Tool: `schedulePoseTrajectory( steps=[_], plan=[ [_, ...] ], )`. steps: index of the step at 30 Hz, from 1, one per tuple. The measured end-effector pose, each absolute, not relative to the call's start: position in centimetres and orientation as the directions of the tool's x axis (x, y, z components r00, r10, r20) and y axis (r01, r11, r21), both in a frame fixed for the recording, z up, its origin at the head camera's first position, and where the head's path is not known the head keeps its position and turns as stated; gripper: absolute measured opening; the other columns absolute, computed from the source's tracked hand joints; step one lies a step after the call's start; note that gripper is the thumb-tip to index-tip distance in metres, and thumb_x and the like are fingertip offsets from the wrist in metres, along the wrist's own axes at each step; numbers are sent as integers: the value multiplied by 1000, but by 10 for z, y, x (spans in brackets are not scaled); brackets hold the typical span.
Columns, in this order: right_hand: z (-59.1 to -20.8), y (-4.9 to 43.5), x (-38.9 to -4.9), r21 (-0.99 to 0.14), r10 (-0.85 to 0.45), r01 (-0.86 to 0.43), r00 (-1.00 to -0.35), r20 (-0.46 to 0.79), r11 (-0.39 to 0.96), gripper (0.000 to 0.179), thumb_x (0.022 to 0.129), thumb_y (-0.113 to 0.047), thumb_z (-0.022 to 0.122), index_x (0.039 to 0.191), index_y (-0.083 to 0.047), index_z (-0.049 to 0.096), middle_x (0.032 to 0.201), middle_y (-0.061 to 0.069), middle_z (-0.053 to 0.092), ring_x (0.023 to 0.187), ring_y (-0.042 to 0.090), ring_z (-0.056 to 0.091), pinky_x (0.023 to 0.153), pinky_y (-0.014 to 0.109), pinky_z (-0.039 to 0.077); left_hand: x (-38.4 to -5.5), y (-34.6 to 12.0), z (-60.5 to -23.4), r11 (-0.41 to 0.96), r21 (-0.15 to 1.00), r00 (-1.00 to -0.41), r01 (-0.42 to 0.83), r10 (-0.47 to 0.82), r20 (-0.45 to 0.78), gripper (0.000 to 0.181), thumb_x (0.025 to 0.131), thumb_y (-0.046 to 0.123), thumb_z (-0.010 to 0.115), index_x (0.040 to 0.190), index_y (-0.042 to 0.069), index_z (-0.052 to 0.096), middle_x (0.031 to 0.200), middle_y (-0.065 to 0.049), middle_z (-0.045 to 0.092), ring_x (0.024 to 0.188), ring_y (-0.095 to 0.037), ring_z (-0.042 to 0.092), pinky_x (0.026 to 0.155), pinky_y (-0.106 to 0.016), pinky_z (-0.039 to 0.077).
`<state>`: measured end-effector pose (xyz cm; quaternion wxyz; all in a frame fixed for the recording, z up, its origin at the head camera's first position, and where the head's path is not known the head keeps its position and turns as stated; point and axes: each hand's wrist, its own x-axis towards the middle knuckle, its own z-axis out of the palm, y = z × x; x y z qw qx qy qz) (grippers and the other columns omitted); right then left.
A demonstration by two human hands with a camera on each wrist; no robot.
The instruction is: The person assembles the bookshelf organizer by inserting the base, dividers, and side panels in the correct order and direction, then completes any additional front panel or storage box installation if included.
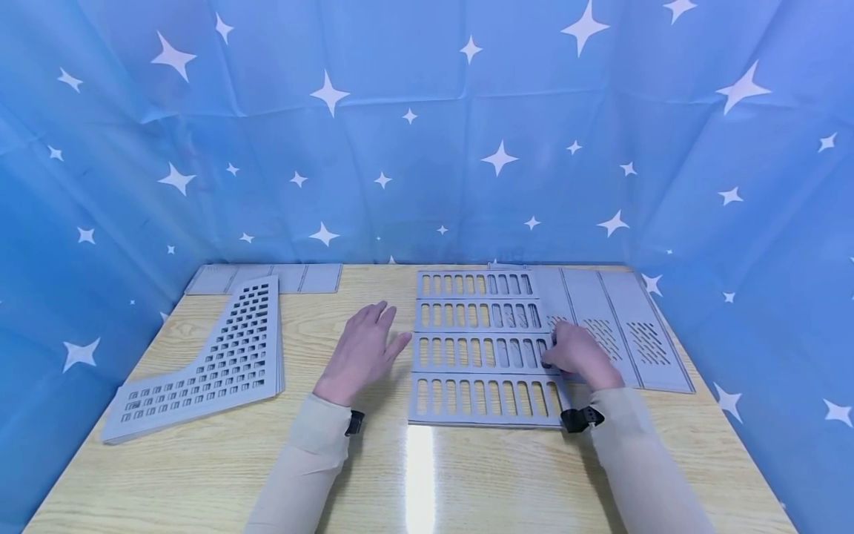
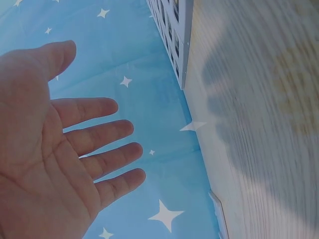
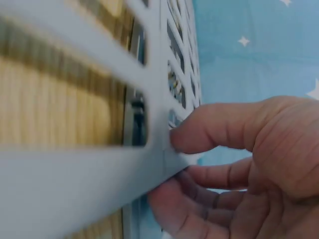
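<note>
In the head view a light grey slotted panel [image 1: 487, 421], marked by long seams into several rows of slots, lies on the wooden table. My right hand [image 1: 579, 351] is at its right edge. Seen from the right wrist, the thumb lies on the panel's face [image 3: 89, 174] and curled fingers go under its rim, so the right hand [image 3: 279, 149] pinches that edge. To the left of the panel, my left hand [image 1: 363, 352] hovers over the table, holding nothing. Its fingers are spread and extended in the left wrist view, where the palm [image 2: 55, 154] shows.
A grey bent panel with many small square holes [image 1: 273, 334] lies at the left. Flat grey seamed panels [image 1: 320, 278] lie at the back left. Larger grey panels with slanted slots [image 1: 587, 297] extend under the slotted panel's right side. A blue starred curtain [image 1: 427, 148] surrounds the table.
</note>
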<state>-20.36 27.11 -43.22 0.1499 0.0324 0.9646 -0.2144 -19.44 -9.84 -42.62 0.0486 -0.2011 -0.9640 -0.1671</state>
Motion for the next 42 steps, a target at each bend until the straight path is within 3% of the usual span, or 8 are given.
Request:
schedulePoseTrajectory(
  steps=[5,13,24,28,32,37,42],
  plan=[
    [-434,257,-201,-477,-32,83,-973,-228,875,19,88,-11,68,92,3,55,84,15,59,64,22,58,55,33,47,-195,-104,-425,862,318,-919,394,356,173,64,109,44,49,150,-5,48,155,-27,45,146,-42,40,122,-54,29],
    [-442,224,-198,-570,-83,39,-979,-187,821,20,92,-12,67,100,2,56,76,9,61,56,18,62,55,31,48,-197,-114,-422,865,342,-930,366,323,177,63,109,43,49,149,-6,48,154,-27,46,145,-43,41,120,-56,33],
    [-456,198,-195,-592,-155,-76,-984,-83,802,15,90,-7,67,92,-2,53,75,6,51,64,19,47,58,31,38,-198,-121,-422,860,346,-925,376,323,202,62,109,42,51,147,-7,51,150,-29,50,143,-44,44,116,-57,36],
    [-460,196,-193,-573,-172,-113,-984,-48,812,17,92,-11,67,100,0,57,90,11,53,75,23,48,64,35,42,-197,-121,-421,863,346,-927,369,317,199,61,108,41,52,146,-7,51,151,-29,50,143,-44,44,116,-58,36],
    [-461,197,-186,-457,-147,-120,-989,-23,881,39,97,-22,66,126,4,60,117,25,54,97,37,54,80,50,51,-197,-120,-421,863,349,-929,365,313,197,60,108,40,52,146,-7,52,151,-29,49,143,-44,44,116,-58,37],
    [-458,199,-181,-283,-80,-60,-995,-62,957,60,101,-35,62,144,5,53,144,39,44,131,62,38,99,74,41,-197,-119,-421,866,345,-930,362,310,198,60,109,40,52,146,-6,52,151,-28,50,143,-44,43,117,-58,36],
    [-454,203,-182,-258,-113,-73,-983,-145,963,62,104,-37,58,150,3,49,154,38,38,141,63,30,102,79,37,-197,-120,-422,864,348,-929,364,311,200,60,109,40,51,146,-6,52,151,-28,50,143,-44,43,117,-58,36]
  ],
)
